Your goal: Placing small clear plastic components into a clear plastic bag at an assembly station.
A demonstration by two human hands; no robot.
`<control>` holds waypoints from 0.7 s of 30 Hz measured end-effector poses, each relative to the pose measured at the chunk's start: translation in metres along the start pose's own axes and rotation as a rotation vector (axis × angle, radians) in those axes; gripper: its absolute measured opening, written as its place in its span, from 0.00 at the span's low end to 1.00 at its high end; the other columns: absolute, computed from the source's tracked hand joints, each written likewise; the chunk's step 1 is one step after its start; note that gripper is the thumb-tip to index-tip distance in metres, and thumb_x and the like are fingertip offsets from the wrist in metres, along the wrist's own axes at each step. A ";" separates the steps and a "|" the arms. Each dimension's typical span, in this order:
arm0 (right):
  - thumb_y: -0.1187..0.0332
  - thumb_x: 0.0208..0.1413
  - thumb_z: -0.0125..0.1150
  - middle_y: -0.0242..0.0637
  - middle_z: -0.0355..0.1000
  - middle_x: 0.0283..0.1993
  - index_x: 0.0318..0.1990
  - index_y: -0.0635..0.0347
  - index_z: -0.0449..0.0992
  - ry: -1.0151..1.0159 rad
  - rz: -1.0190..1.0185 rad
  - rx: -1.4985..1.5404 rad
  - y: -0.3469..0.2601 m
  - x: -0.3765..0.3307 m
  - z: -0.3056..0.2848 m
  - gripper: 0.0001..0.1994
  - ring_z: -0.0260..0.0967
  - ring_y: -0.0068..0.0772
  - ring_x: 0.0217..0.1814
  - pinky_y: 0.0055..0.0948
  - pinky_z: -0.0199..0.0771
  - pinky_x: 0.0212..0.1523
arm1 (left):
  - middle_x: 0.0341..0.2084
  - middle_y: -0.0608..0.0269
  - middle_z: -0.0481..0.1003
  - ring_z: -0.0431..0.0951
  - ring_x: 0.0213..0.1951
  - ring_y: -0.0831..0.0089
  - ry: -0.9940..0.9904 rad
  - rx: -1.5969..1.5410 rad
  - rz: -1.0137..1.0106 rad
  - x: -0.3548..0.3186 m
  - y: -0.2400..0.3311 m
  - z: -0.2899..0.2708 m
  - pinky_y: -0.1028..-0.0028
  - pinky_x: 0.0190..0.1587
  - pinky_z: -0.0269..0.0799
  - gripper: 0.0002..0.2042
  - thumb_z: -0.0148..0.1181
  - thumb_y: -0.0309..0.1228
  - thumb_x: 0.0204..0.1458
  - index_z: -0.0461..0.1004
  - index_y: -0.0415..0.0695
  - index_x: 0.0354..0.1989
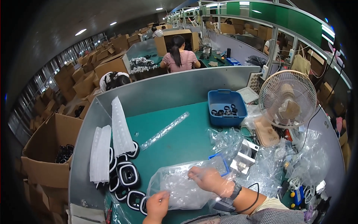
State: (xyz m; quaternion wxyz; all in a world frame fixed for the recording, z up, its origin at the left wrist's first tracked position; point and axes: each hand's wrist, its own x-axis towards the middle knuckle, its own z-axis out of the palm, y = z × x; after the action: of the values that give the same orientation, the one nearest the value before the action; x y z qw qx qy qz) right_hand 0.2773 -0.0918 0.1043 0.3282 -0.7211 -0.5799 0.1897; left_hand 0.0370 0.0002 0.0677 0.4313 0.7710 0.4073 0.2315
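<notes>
Cloth [268,217]: finely checked
Left hand [156,206], right hand [209,180]: I see both pinching crinkled plastic bag [182,191]
Blue tub [228,120]: black rings [234,106]

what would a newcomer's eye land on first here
Probably the big round fan standing at the right. Next, the clear plastic bag at the near side of the green table, and the blue basin holding black ring-shaped parts toward the back, right of centre.

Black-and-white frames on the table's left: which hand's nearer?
Left. The left hand is close beside the frames; the right hand is farther right, at the clear plastic bag.
</notes>
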 end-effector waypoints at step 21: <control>0.69 0.64 0.51 0.37 0.79 0.36 0.47 0.61 0.73 0.197 -0.006 0.562 -0.026 -0.040 -0.003 0.09 0.78 0.30 0.40 0.28 0.75 0.42 | 0.30 0.52 0.77 0.77 0.34 0.57 0.244 0.094 0.455 -0.010 0.037 -0.004 0.66 0.37 0.73 0.07 0.61 0.23 0.48 0.79 0.42 0.36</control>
State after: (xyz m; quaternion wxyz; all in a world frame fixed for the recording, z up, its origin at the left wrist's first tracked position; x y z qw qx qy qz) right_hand 0.2507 -0.1279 0.1208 0.5700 -0.6155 -0.4721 0.2711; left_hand 0.0445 -0.0167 0.1018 0.2797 0.8283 0.2824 0.3947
